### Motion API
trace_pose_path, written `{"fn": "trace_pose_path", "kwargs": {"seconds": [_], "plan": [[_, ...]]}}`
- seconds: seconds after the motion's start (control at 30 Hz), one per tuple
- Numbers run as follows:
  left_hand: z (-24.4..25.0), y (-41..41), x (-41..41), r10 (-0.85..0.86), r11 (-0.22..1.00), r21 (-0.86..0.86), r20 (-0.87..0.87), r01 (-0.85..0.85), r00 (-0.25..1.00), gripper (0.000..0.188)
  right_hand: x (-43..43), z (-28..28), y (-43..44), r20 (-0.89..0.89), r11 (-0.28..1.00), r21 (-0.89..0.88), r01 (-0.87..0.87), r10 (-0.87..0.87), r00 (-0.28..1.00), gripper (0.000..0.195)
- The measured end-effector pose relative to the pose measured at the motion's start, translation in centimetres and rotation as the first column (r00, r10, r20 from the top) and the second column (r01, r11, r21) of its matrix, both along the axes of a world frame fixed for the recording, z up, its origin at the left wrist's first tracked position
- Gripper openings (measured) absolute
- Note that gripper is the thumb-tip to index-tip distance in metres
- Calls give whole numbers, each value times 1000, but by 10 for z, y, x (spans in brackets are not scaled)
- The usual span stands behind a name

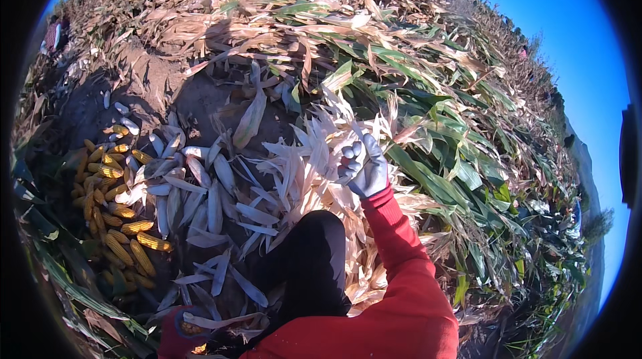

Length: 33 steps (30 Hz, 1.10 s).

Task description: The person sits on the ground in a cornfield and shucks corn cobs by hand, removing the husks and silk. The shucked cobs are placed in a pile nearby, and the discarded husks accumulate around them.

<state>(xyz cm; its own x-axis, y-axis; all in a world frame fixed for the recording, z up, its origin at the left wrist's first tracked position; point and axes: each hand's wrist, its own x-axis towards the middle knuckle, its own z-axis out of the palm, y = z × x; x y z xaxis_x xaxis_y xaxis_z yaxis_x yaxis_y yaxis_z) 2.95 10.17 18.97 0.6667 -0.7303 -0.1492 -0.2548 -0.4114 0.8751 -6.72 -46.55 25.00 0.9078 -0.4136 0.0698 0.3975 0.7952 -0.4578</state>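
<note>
My right hand (pixel 366 166), in a pale glove with a red sleeve, is over a heap of dry corn husks (pixel 321 178). Its fingers are curled; pale husk lies right behind them, and whether any is gripped cannot be told. At the bottom left, a red sleeve (pixel 173 334) shows by a partly husked corn ear (pixel 190 328); my left hand itself is not clearly seen there. Yellow husked ears (pixel 118 248) are piled at the left. Between them and the heap lie several ears in pale husks (pixel 214 206).
My dark-trousered knee (pixel 321 238) is bent in front of me. Green and dry corn stalks (pixel 426 108) cover the ground beyond and to the right. Bare soil (pixel 200 103) shows past the ears. A person (pixel 52 38) is far off at the upper left.
</note>
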Motion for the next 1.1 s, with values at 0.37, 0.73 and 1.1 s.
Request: {"fn": "trace_pose_path", "kwargs": {"seconds": [0.37, 0.73, 1.1], "plan": [[-22, -88, 36, 440, 561, -315, -670, -765, 598, 44, 44, -142, 268, -340, 449, -579, -680, 626, 702, 75], [-75, -102, 0, 244, 592, -450, -690, -668, 681, 39, -15, -194, 306, -371, 347, 104, -932, 883, 287, 59], [-81, 52, 115, -57, -108, -747, -654, -656, 754, 39, -39, -146, 236, -369, 347, 173, -922, 891, 266, 60]]}}
